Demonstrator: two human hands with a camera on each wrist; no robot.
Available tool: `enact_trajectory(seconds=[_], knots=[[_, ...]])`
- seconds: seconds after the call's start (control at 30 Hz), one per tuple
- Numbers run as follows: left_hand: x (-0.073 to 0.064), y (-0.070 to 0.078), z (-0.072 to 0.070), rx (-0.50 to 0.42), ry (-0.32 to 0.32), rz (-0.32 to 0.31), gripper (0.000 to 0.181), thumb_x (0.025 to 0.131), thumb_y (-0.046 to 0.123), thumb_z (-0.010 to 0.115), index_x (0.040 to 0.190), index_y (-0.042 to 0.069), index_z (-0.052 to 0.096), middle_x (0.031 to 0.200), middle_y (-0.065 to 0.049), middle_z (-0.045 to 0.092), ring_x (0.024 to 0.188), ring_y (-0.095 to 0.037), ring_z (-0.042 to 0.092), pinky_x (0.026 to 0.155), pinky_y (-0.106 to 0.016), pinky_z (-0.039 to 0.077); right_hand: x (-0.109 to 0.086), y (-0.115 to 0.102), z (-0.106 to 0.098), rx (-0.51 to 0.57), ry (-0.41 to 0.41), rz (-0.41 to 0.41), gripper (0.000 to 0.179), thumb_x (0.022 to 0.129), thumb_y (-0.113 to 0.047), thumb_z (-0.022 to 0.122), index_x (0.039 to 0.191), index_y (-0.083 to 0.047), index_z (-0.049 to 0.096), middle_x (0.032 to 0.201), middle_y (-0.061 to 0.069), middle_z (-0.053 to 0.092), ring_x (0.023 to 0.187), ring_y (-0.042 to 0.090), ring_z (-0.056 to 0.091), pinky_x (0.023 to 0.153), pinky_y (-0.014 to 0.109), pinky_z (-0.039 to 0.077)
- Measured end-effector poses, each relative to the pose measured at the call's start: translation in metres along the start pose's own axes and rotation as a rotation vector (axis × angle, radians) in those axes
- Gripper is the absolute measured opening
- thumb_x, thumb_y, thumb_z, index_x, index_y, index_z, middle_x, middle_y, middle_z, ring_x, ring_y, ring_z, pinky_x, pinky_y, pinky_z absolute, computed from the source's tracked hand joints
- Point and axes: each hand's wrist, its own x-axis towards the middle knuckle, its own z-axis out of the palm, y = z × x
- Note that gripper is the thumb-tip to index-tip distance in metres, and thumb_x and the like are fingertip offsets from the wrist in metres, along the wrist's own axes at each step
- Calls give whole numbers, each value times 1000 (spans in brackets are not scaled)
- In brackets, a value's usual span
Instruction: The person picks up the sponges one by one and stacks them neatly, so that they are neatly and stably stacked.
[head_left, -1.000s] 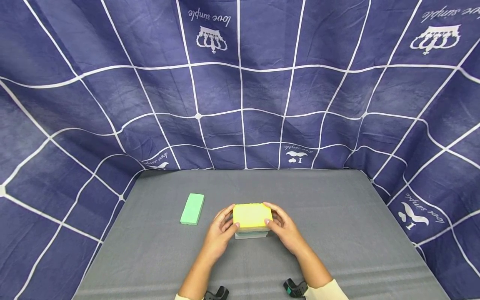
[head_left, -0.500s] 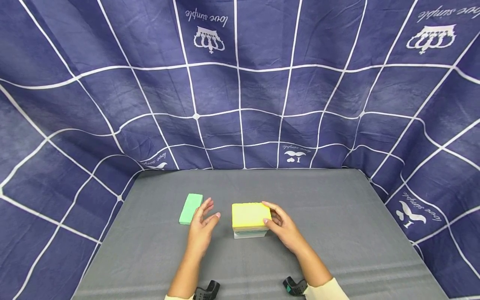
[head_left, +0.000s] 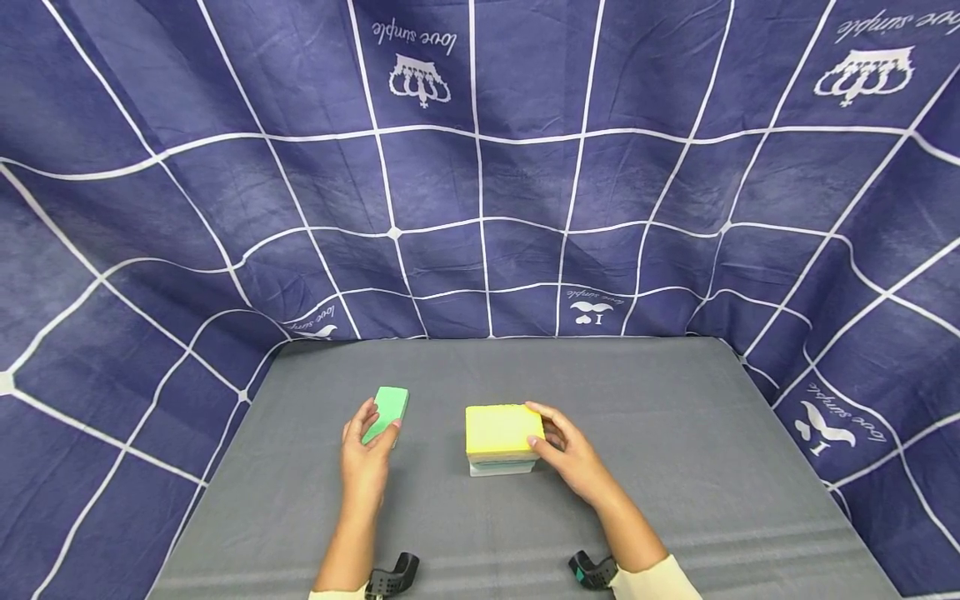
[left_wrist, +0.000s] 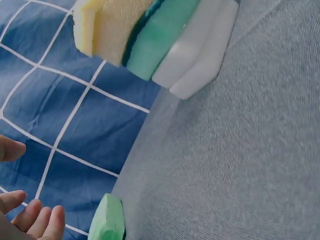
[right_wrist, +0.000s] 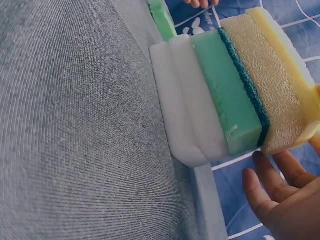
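A stack of sponges stands mid-table. Two white sponges [right_wrist: 187, 100] lie at its base, under a green sponge [right_wrist: 227, 95] with a dark scouring layer. On top is a yellow sponge [head_left: 502, 429] with a tan textured layer. My right hand [head_left: 573, 458] holds the yellow sponge at its right end, thumb at the near edge and a finger at the far edge. To the left, a light green block [head_left: 391, 403] lies flat. My left hand [head_left: 363, 458] is at its near end, thumb and fingers spread; in the left wrist view the fingers look apart from the block.
A grey cloth covers the table [head_left: 675, 433]. Behind it and at both sides hangs a dark blue curtain [head_left: 525, 183] with white grid lines. Each wrist wears a black band, such as the left wristband [head_left: 393, 575].
My left hand has let go of the stack's left end and moved left to the light green block. The right hand stays at the stack, which has not visibly moved.
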Motion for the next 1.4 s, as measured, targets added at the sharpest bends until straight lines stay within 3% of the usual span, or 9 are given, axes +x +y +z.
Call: enact_trajectory(seconds=[0.17,0.33,0.5,0.57,0.63,0.93,1.17,1.4], knots=[[1,-7,-1,32,0,-33,64,93,13,70,152,7,44,150,-14,41,133,-37,52,80,-3,42,-1,-1,-1,-29,6,3,54,97,-21,69,147,-14,51,149,8,53,130,8,54,103,22,48],[2,-16,-1,43,50,-50,63,92,13,71,150,7,46,151,-18,38,126,-39,55,81,-4,41,-1,1,-1,-29,4,1,53,97,-22,69,147,-17,52,148,9,54,129,8,55,103,21,48],[6,-26,-4,95,92,-59,69,91,16,73,153,7,42,154,-19,35,134,-37,44,105,-31,40,0,2,0,-16,-6,-10,54,97,-20,68,148,-14,51,148,10,54,127,6,56,102,20,47],[7,-30,-5,104,106,-62,72,90,15,75,153,6,41,154,-21,34,136,-38,41,111,-45,38,0,2,0,-13,-9,-10,54,97,-19,68,148,-14,50,148,9,54,126,5,56,102,20,47],[8,-33,-6,114,116,-66,75,89,14,76,154,3,40,152,-24,34,137,-40,40,113,-51,38,1,2,0,-8,-9,-9,53,97,-19,68,147,-16,51,148,9,54,126,5,56,102,20,47],[8,-42,-10,210,81,-111,87,86,13,77,154,-10,27,149,-32,29,133,-50,39,114,-57,37,-2,1,1,-11,-17,-12,53,97,-19,69,147,-17,51,146,10,54,125,13,57,101,21,48],[10,-46,-11,322,87,-87,85,84,19,80,151,-8,36,146,-31,33,122,-47,47,109,-56,38,-2,0,1,-9,-15,-19,55,97,-18,68,148,-14,50,147,11,54,125,13,58,101,20,47],[14,-48,-12,416,79,-60,79,83,21,81,146,-8,43,140,-31,38,132,-48,34,110,-59,31,-2,0,1,2,-14,-13,56,97,-18,69,149,-13,49,147,12,53,124,12,58,100,17,48]])
